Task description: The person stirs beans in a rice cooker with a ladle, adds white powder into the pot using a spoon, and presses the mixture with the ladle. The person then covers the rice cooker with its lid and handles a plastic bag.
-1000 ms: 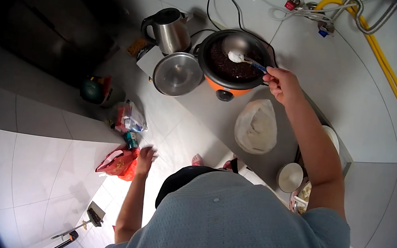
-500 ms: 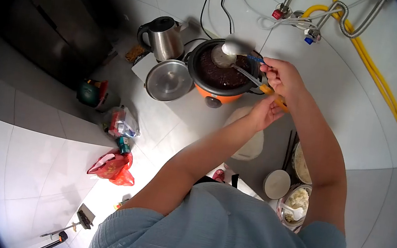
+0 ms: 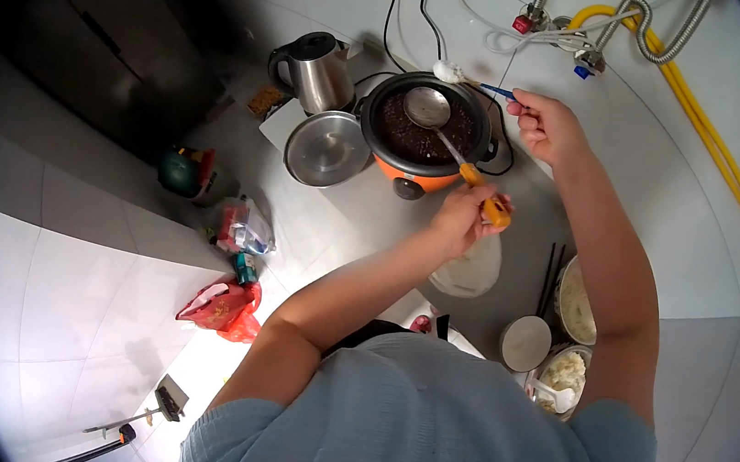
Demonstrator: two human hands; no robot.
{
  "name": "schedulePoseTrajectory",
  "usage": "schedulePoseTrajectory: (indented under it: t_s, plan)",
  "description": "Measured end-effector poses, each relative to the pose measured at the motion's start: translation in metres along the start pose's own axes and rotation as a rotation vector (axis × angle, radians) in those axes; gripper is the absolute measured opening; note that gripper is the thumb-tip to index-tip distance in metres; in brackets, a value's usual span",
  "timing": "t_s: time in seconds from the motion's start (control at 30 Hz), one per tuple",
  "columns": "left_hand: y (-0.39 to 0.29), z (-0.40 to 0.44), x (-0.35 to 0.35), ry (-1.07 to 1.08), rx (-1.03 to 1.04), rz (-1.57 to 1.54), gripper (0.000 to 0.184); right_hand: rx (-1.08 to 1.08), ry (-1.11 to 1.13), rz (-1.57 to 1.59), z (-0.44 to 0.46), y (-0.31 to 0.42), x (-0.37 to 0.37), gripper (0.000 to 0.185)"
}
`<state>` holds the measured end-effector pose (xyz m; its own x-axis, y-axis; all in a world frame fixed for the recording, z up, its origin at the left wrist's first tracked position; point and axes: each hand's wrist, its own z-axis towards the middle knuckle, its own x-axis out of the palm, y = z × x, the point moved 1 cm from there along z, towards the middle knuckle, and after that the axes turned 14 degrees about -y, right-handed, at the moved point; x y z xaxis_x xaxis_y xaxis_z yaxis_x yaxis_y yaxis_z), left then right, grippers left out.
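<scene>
In the upper middle of the frame, a round orange electric pot with a broad black rim (image 3: pixel 427 183) stands on a grey countertop (image 3: pixel 528 223), filled with dark reddish-brown contents (image 3: pixel 403 146). The left hand (image 3: pixel 469 217), near the centre, is closed around the yellow-orange handle of a long metal ladle (image 3: pixel 459 159), whose round bowl lies over the pot's opening; whether it touches the contents is hard to tell. The right hand (image 3: pixel 546 129), above and to the right, pinches the end of a slim blue-handled spoon (image 3: pixel 498 91), its tip heaped with a white substance (image 3: pixel 449 72) at the pot's upper edge. The two hands are apart, each with its own utensil. Left of the pot, a round shiny metal dish or lid (image 3: pixel 327 149) sits just beside it, with a silver kettle with a black handle (image 3: pixel 328 83) behind. Below the left hand lies a pale, rounded bundle (image 3: pixel 466 272), partly covered by that hand and forearm. Toward the lower right are two thin dark sticks (image 3: pixel 548 276), a pale round bowl (image 3: pixel 524 342) and, beside the right arm, some lumpy white food (image 3: pixel 565 370) with a white plastic spoon (image 3: pixel 563 399) resting in it.
</scene>
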<state>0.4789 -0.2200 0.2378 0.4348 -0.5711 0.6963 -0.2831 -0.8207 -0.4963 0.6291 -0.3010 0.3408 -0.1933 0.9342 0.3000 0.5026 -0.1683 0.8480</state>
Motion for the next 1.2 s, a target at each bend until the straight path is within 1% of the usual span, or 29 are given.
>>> schedulePoseTrajectory:
  t_s: [0.13, 0.27, 0.33, 0.37, 0.43, 0.57, 0.67, 0.77, 1.0, 1.2]
  plan:
    - [-0.014, -0.029, -0.021, -0.005, -0.004, 0.075, 0.019, -0.025, -0.007, 0.014, -0.002, -0.003, -0.010, 0.012]
    - [-0.023, -0.057, -0.032, 0.001, 0.056, 0.145, 0.021, -0.002, -0.033, 0.012, -0.001, -0.014, -0.019, 0.012]
    - [-0.027, -0.072, -0.034, -0.026, 0.134, 0.199, 0.025, -0.072, -0.101, -0.048, 0.000, -0.025, -0.021, 0.012]
    - [-0.030, -0.079, -0.036, -0.026, 0.135, 0.200, 0.025, -0.073, -0.100, -0.047, 0.003, -0.033, -0.022, 0.012]
    - [-0.038, -0.092, -0.042, -0.077, 0.208, 0.326, 0.028, -0.160, -0.190, -0.147, 0.011, -0.049, -0.022, 0.012]
    - [-0.052, -0.119, -0.049, -0.083, 0.232, 0.448, 0.033, -0.225, -0.247, -0.199, 0.020, -0.068, -0.012, 0.009]
    - [-0.057, -0.128, -0.060, -0.113, 0.209, 0.440, 0.033, -0.231, -0.241, -0.240, 0.023, -0.074, -0.004, 0.009]
    - [-0.059, -0.131, -0.067, -0.115, 0.229, 0.465, 0.033, -0.239, -0.267, -0.270, 0.029, -0.077, 0.004, 0.008]
    - [-0.059, -0.132, -0.073, -0.118, 0.233, 0.463, 0.033, -0.277, -0.251, -0.308, 0.036, -0.083, 0.004, 0.010]
    - [-0.061, -0.130, -0.072, -0.094, 0.235, 0.480, 0.033, -0.309, -0.334, -0.292, 0.033, -0.076, -0.003, 0.010]
